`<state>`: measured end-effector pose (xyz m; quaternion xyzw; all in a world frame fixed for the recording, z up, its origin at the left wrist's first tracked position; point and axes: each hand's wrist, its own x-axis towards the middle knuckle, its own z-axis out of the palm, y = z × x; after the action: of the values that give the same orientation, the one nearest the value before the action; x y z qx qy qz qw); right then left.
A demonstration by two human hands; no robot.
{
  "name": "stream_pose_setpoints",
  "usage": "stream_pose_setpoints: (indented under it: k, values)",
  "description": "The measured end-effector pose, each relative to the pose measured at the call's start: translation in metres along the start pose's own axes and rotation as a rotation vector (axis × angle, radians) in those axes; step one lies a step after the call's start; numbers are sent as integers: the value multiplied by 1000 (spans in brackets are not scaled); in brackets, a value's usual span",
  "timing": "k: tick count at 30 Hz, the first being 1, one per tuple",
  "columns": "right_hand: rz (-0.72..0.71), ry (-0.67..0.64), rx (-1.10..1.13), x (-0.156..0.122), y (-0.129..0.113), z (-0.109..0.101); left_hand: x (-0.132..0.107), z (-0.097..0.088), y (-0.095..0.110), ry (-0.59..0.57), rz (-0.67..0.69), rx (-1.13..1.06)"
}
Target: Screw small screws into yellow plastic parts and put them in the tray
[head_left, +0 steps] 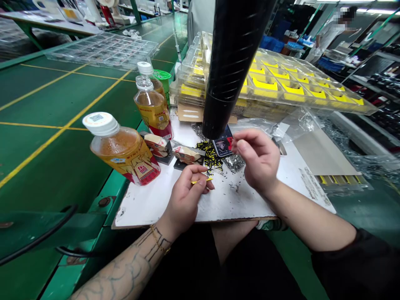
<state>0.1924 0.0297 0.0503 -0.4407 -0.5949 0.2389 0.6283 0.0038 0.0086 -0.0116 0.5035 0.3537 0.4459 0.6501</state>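
Where the strip lies: a thin yellow strip (202, 181) is pinched by the fingers (195, 171) of the left hand (184, 198), long axis sideways, one end toward the right hand (258, 160).
Right hand: its fingers (241, 143) are closed together just beside a heap of black-and-yellow bits (209, 155); whether anything is held cannot be told.

Long green bench (53, 96) with yellow lines left of left hand (184, 200), white-topped bench (50, 25) far ahead. Off past right hand (258, 160): dark shelving (375, 79), blue crates (271, 31), bright ceiling strip lights (375, 10).
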Motion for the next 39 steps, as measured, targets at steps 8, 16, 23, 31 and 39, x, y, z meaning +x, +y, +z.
stream_pose_setpoints:
  k: [8, 16, 23, 31, 39]
  values:
    - [-235, -83, 315, 68, -97, 39, 1, 0, 4, -15, 47, 17]
    - [124, -273, 231, 44, -63, -3, -2, 2, 6, -93, 0, -18]
    - [137, 33, 336, 10, -11, -29, -3, 0, 5, -155, 20, 105]
    - [142, 79, 335, 4, 6, -28, -4, 6, 10, -111, 37, 264]
    - [190, -73, 507, 12, -44, 7, -6, 7, -3, 118, 209, 438]
